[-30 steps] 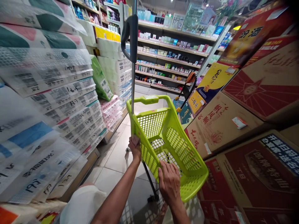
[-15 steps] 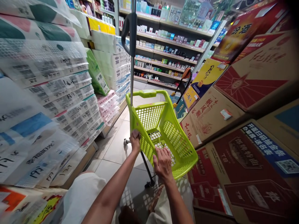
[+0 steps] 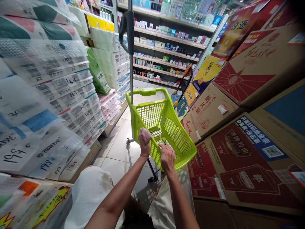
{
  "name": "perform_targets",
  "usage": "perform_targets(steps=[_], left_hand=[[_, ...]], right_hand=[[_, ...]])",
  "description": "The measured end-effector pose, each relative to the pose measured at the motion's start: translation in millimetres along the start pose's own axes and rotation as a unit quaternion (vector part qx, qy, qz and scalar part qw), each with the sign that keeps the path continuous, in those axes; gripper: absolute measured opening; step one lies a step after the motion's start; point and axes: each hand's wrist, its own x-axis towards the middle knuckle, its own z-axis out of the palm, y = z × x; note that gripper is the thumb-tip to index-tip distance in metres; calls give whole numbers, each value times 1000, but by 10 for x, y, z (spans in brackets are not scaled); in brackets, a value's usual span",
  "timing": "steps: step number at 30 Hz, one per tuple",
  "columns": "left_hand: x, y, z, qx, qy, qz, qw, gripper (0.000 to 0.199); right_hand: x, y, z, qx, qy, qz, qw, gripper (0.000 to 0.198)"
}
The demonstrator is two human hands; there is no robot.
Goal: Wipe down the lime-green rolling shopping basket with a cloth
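A lime-green shopping basket (image 3: pixel 183 140) with lattice walls stands tilted in front of me on a wheeled frame. A metal pole with a dark grey handle (image 3: pixel 130 33) rises at its far left corner. My right hand (image 3: pixel 168 157) grips the near rim, its fingers curled over the edge. Beside the near left side wall, my left hand (image 3: pixel 145 140) is closed and slightly blurred. Its pinkish outer part may be a cloth or only the knuckles; I cannot make out what it holds. Inside the basket only bare lattice shows.
Wrapped tissue packs (image 3: pixel 71 82) are piled on the left. Stacked cartons (image 3: pixel 252 152) rise close on the right. Shelves of small boxed goods (image 3: pixel 166 47) stand at the back, with an orange-and-black folded item (image 3: pixel 187 76) before them. Tiled floor (image 3: pixel 116 143) runs between.
My left hand has moved right and slightly up along the basket's side. My right hand stays on the rim. The view has shifted slightly, moving the basket and cartons left and up.
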Motion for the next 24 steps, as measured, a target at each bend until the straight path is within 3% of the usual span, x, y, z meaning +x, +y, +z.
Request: perform_targets(steps=[3, 6, 9, 12, 16, 18, 22, 24], left_hand=[[-1, 48, 8, 7, -6, -6, 1000, 33], [-22, 70, -20, 23, 39, -28, 999, 39], [172, 194, -48, 69, 2, 72, 995, 45], [631, 419, -91, 124, -41, 140, 982, 49], [1104, 649, -190, 149, 85, 109, 979, 59], [1038, 665, -220, 149, 127, 101, 975, 59], [644, 576, -272, 147, 38, 133, 979, 47], [661, 584, -355, 135, 70, 118, 981, 47]], right_hand=[[-74, 16, 56, -28, 25, 0, 999, 47], [-105, 35, 106, -62, 40, -59, 996, 37], [-107, 70, 70, -70, 40, -113, 990, 35], [-124, 164, -31, -71, 41, -132, 988, 37], [-167, 355, -166, -69, 61, -152, 984, 34], [-159, 391, -194, -77, 78, -143, 984, 34], [-17, 196, -96, -95, 96, -118, 984, 34], [95, 35, 10, -89, 78, -130, 984, 32]])
